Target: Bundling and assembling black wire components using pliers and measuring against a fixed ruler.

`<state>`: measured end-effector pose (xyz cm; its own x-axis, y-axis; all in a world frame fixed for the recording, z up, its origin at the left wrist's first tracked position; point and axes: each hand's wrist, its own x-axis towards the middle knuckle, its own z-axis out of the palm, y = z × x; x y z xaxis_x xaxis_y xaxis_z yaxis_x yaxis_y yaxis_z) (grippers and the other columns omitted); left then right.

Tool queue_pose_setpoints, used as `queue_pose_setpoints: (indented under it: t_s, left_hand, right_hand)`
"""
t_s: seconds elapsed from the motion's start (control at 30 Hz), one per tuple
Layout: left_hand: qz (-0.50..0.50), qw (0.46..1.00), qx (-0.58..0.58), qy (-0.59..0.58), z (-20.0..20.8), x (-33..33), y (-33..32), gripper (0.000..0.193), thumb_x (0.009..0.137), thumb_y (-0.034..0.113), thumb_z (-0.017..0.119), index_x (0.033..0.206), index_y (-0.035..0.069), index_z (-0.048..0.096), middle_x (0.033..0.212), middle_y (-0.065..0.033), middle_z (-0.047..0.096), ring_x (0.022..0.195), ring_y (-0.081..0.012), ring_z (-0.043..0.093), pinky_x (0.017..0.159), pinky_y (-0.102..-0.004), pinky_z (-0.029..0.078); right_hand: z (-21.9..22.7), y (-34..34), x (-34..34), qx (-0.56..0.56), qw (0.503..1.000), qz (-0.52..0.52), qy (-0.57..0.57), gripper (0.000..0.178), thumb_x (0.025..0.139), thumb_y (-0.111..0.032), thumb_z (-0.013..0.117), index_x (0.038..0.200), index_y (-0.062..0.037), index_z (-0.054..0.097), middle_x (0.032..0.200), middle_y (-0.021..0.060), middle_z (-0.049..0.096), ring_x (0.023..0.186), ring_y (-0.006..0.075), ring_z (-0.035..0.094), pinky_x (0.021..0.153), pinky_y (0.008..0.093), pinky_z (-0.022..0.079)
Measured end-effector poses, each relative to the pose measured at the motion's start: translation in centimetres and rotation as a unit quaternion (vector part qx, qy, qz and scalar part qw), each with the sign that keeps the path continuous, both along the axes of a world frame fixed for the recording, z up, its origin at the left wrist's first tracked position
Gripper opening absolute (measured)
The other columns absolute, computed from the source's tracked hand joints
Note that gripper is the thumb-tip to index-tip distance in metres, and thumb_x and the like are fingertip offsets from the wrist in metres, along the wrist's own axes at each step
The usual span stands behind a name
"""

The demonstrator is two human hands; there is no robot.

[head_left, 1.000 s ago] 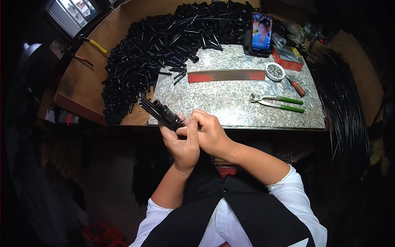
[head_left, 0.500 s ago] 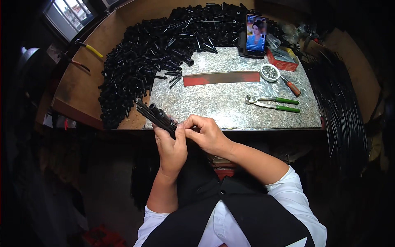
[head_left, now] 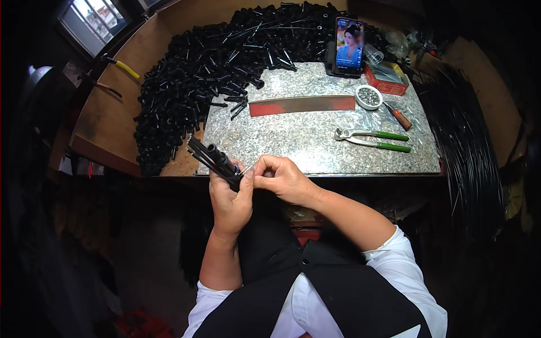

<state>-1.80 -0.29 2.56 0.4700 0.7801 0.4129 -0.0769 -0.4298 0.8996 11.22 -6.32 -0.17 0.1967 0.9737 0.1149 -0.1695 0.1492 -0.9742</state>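
Note:
In my left hand [head_left: 230, 208] is a bundle of slim black rods with thicker black tube pieces [head_left: 214, 155], pointing up and to the left past the table's front edge. My left fingers wrap round its lower end. My right hand [head_left: 288, 181] is closed in a pinch just right of my left thumb. A thin, light-coloured sliver shows between the two hands, too small to name. My right fingertips are close to it, but what they grip is hard to make out.
A heap of black tubular parts [head_left: 186, 84] covers the left and back. On the speckled stone slab [head_left: 282, 135] lie a red-brown strip [head_left: 301, 105], green-handled pincers [head_left: 372, 139], a white bowl of small metal pieces [head_left: 369, 97], a screwdriver [head_left: 399, 116], a red box [head_left: 386, 84] and a propped phone [head_left: 349, 48]. Black strands [head_left: 468, 141] hang right.
The bundle has turned slightly more upright in my left hand. My right hand has shifted a little to the right, and the light sliver between the hands shows more plainly.

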Motion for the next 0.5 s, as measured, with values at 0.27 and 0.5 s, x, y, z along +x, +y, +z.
queue_pose_setpoints:
  t_s: [0.27,0.5]
  left_hand:
    - [-0.044,0.999,-0.006,-0.001,-0.17,-0.63,0.18,0.022,0.083,-0.001,0.06,0.1,0.0,0.046,0.089,-0.0052,0.051,0.079,-0.0103,0.049,0.072,-0.0258,0.043]
    - [-0.056,0.998,0.034,-0.022,-0.22,-0.16,0.22,0.025,0.085,-0.005,0.056,0.104,0.003,0.043,0.097,-0.0067,0.052,0.083,-0.0076,0.047,0.078,-0.0243,0.041]
  right_hand:
    - [-0.42,0.24,0.25,-0.015,0.998,0.05,0.031,0.017,0.087,-0.013,0.066,0.08,-0.0034,0.054,0.085,-0.0001,0.058,0.074,0.0033,0.05,0.066,0.0188,0.043]
    - [-0.55,0.6,0.32,-0.012,0.998,0.043,0.047,0.016,0.083,-0.01,0.069,0.081,-0.0024,0.055,0.074,-0.002,0.056,0.065,0.0015,0.048,0.055,0.0182,0.04]
